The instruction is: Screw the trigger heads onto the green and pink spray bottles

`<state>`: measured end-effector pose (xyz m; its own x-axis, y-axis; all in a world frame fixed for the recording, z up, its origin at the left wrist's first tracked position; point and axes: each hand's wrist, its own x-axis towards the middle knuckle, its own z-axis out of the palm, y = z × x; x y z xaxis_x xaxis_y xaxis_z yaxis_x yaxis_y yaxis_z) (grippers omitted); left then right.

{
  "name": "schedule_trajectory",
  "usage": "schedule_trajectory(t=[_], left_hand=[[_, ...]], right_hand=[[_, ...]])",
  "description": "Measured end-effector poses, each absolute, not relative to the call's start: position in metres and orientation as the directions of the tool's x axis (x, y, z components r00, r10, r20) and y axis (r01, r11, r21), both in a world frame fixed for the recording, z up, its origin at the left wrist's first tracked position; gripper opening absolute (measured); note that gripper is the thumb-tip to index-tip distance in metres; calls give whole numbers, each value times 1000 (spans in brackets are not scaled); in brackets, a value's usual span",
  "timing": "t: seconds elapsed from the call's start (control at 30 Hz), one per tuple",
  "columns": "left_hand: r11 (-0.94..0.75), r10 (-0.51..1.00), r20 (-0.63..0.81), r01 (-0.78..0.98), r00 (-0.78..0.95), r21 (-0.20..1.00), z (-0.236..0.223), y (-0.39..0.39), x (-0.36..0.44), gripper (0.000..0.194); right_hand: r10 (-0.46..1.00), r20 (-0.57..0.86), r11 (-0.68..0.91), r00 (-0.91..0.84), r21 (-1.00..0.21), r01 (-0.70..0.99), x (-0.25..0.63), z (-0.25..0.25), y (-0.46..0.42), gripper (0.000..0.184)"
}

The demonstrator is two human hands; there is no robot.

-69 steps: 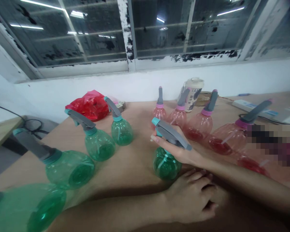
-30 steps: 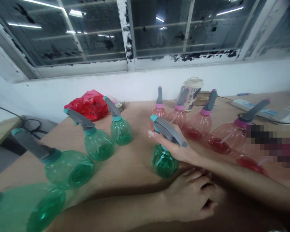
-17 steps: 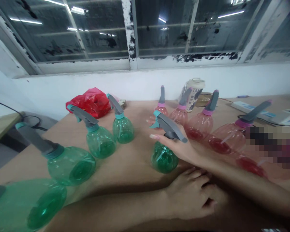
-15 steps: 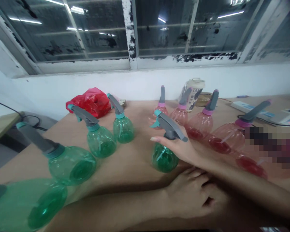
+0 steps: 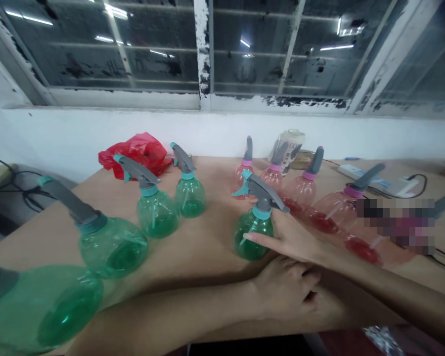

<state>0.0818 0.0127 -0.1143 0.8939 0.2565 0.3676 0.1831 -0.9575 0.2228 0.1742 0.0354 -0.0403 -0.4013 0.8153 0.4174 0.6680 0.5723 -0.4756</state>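
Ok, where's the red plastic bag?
Head view: the red plastic bag is at the back left of the table, behind two green spray bottles.

On my feed I see clear green spray bottles (image 5: 157,215) with turquoise collars, and clear pinkish-red spray bottles (image 5: 300,193) with pink collars; all their trigger heads look grey. The bag (image 5: 141,151) is red, the worktop (image 5: 207,198) pale brown, the cup (image 5: 293,143) off-white with dark print.

Behind spray bottles (image 5: 254,230) on the table (image 5: 215,195), a bag (image 5: 143,152) lies left of a cup (image 5: 294,142).
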Motion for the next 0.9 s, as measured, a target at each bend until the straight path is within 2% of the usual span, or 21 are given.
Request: schedule_trajectory(t=[0.1, 0.27, 0.4, 0.5, 0.73, 0.9], left_hand=[[-953, 273, 364, 198, 891, 230, -114, 12, 82, 33], [-955, 261, 375, 180, 889, 237, -119, 13, 83, 32], [-965, 247, 414, 185, 876, 183, -127, 12, 85, 36], [-968, 248, 412, 202, 877, 151, -130, 11, 85, 38], [-973, 227, 405, 188, 886, 133, -130, 12, 84, 38], [-970, 236, 393, 191, 889, 149, -128, 12, 84, 39]], right_hand=[[839, 437, 524, -325, -487, 698, 180, -46, 30, 51], [855, 452, 476, -254, -490, 730, 181, -50, 34, 47], [848, 487, 453, -209, -462, 763, 168, -47, 59, 57], [876, 451, 395, -173, -462, 794, 154, -45, 82, 65], [914, 385, 258, -126, -313, 914, 122, -30, 113, 59], [922, 377, 202, -94, -261, 944, 109, -23, 124, 62]])
